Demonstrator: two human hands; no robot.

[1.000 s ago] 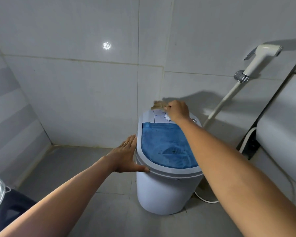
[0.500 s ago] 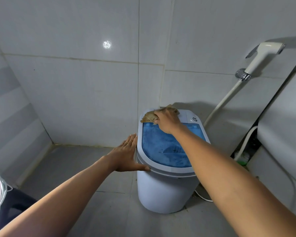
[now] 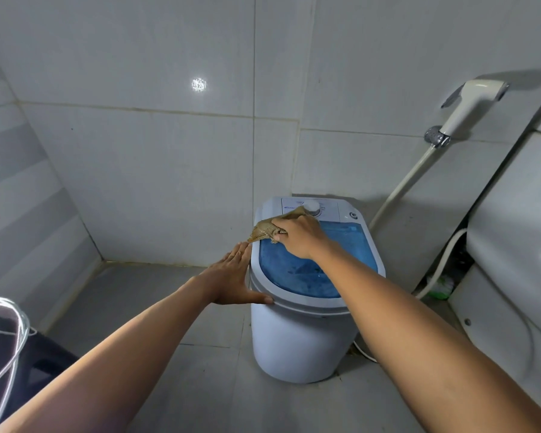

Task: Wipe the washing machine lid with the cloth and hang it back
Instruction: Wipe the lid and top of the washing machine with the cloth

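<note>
a small white washer (image 3: 303, 342) stands on the grey floor (image 3: 156, 364) near the corner of a tiled room. its lid (image 3: 317, 273) is see-through blue with a white rim, and it is closed.

the right hand (image 3: 300, 234) is on the far left part of the lid. its fingers are curled around a brown cloth (image 3: 264, 231) and press it down on the lid. the cloth is bunched up and pokes out to the left of the hand, over the white rim. a bit of it also reaches toward the round white knob (image 3: 312, 207) on the panel at the back of the washer.

the left hand (image 3: 233, 281) is flat against the left side of the washer, just under the lid rim. its fingers are straight and close together, pointing away from the person. the thumb lies along the front of the rim. it holds nothing.

on the wall (image 3: 156, 151) to the right hangs a white sprayer (image 3: 469, 104) with a hose (image 3: 403, 185) going down behind the washer. a white toilet (image 3: 512, 232) is at the far right. a thin white cord (image 3: 10, 348) loops at the lower left.
</note>
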